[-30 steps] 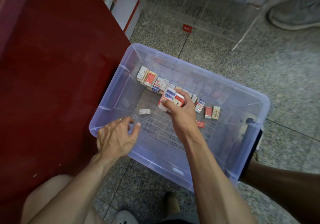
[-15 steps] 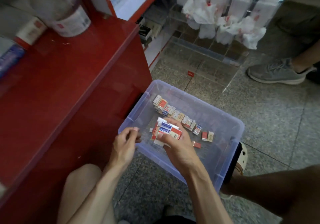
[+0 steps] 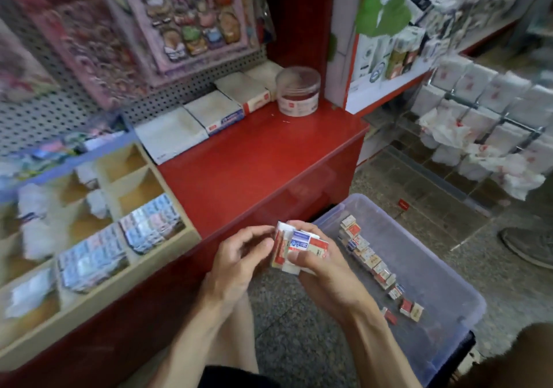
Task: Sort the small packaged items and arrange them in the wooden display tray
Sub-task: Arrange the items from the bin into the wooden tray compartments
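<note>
My right hand (image 3: 321, 271) grips a bundle of small red, white and blue packets (image 3: 296, 245) in front of the red counter's edge. My left hand (image 3: 239, 256) curls its fingers against the bundle's left side. A wooden display tray (image 3: 167, 247) with compartments sits on the counter at the left; two of its near compartments hold rows of small packets (image 3: 119, 244). More small packets (image 3: 371, 259) lie in a line inside a clear plastic bin (image 3: 443, 274) on the floor at the right.
A red counter (image 3: 254, 160) carries white boxes (image 3: 206, 115) and a round clear tub (image 3: 297, 91). Sticker sheets hang on a pegboard behind. A wire rack of white packs (image 3: 484, 124) stands at the right. Someone's shoe (image 3: 529, 247) rests on the floor.
My right hand lifted the bundle out of the bin up to counter height, and my left hand came onto it. The view swung up from the bin to the counter and tray.
</note>
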